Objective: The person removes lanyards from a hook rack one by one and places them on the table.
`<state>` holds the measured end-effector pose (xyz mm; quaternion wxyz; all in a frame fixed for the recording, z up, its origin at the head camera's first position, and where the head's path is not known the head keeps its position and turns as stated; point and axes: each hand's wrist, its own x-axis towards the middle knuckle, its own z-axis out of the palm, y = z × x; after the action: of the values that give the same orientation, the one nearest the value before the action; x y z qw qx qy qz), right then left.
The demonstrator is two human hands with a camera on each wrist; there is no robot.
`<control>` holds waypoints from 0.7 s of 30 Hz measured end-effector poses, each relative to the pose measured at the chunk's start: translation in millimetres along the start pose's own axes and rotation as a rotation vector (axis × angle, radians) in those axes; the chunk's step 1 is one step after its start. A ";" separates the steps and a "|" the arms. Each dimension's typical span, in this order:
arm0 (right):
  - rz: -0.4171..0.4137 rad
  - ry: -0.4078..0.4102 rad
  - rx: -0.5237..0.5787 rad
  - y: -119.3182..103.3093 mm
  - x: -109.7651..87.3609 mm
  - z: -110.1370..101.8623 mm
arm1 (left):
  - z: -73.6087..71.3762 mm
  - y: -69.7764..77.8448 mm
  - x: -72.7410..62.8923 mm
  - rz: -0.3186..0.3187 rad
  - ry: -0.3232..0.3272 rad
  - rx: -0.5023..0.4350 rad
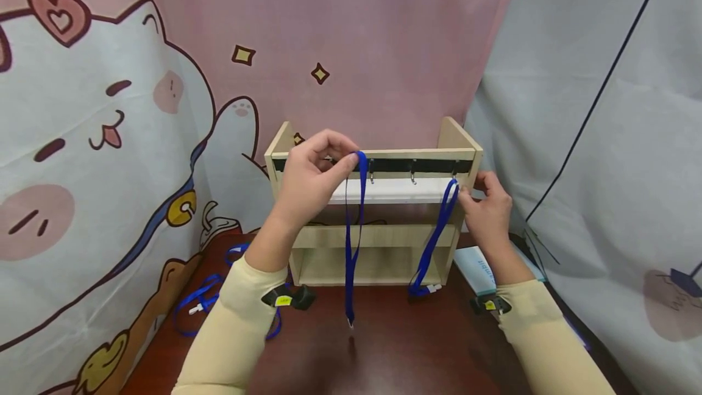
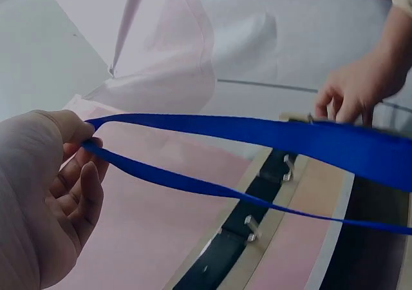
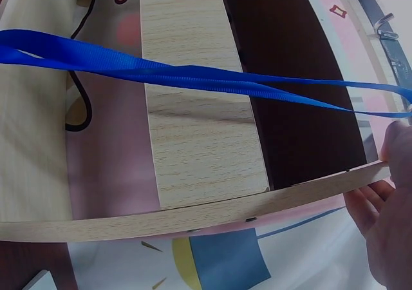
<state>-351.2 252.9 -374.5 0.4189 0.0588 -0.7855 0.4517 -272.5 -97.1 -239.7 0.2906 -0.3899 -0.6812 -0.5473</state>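
My left hand [image 1: 315, 175] pinches the top of a blue lanyard [image 1: 349, 249] between thumb and fingers. The strap hangs in a long loop in front of the wooden shelf [image 1: 378, 236], its metal clip low over the table. In the left wrist view the lanyard [image 2: 212, 122] stretches from the fingertips across the hooks [image 2: 251, 229]. At the shelf's right side, my right hand [image 1: 488, 209] grips the side panel [image 3: 290, 193], thumb in front and fingers behind. A second blue lanyard [image 1: 435, 239] hangs from the rightmost hook beside that thumb.
A black strip [image 1: 392, 166] with several metal hooks runs along the shelf's upper front. More blue lanyards [image 1: 205, 297] lie on the dark table [image 1: 406, 346] at the left. A light blue and white box [image 1: 476, 270] lies right of the shelf. Printed cloth [image 1: 384, 47] hangs behind.
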 end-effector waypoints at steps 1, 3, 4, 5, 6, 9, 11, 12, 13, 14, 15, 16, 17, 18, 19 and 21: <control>-0.002 0.000 0.003 -0.3 0.2 -0.3 | -3.6 -0.5 -0.1 0.002 -0.002 0.012; -0.002 -0.001 0.006 -0.6 0.1 -0.9 | -10.2 -1.3 -0.6 -0.004 -0.004 0.031; 0.000 -0.001 0.004 -0.6 -0.2 -1.0 | -13.2 -1.6 -1.0 -0.009 -0.004 0.037; 0.001 -0.001 0.000 -0.6 -0.5 -1.1 | -16.2 -1.9 -1.4 -0.015 -0.003 0.043; 0.004 -0.001 -0.002 -0.5 -0.7 -1.1 | -19.2 -2.5 -1.7 -0.019 -0.003 0.048; 0.008 -0.003 -0.008 0.2 -1.2 -0.5 | -28.6 -4.8 -2.0 -0.021 0.002 0.064; 0.007 -0.004 -0.009 0.6 -1.1 0.1 | -35.4 -6.5 -2.2 -0.011 0.000 0.075; 0.006 -0.004 -0.009 1.0 -0.9 0.3 | -39.2 -7.6 -2.3 -0.004 -0.004 0.084; 0.004 -0.004 -0.010 1.7 -0.8 0.7 | -42.7 -9.0 -2.5 0.002 -0.008 0.092; 0.004 -0.004 -0.007 1.6 -0.8 1.0 | -46.2 -10.2 -3.0 0.008 -0.013 0.102; 0.002 -0.003 -0.004 1.5 -0.9 1.2 | -49.7 -11.5 -3.5 0.011 -0.019 0.111; -0.002 0.000 -0.003 1.4 -0.7 1.4 | -53.1 -12.9 -4.0 0.014 -0.023 0.118; -0.008 0.003 0.001 2.1 -0.4 1.6 | -56.2 -14.4 -4.3 0.018 -0.027 0.125; -0.013 0.007 0.007 2.4 -0.1 1.7 | -59.4 -16.1 -4.9 0.020 -0.032 0.130; -0.019 0.011 0.012 2.5 0.0 2.0 | -62.5 -17.7 -5.6 0.020 -0.033 0.137; -0.027 0.017 0.018 3.0 0.0 2.2 | -68.4 -20.1 -7.6 0.018 -0.032 0.148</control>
<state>-354.0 253.0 -377.0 0.4312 0.0695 -0.7768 0.4536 -287.7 -167.2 -240.6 0.3126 -0.3822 -0.7206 -0.4866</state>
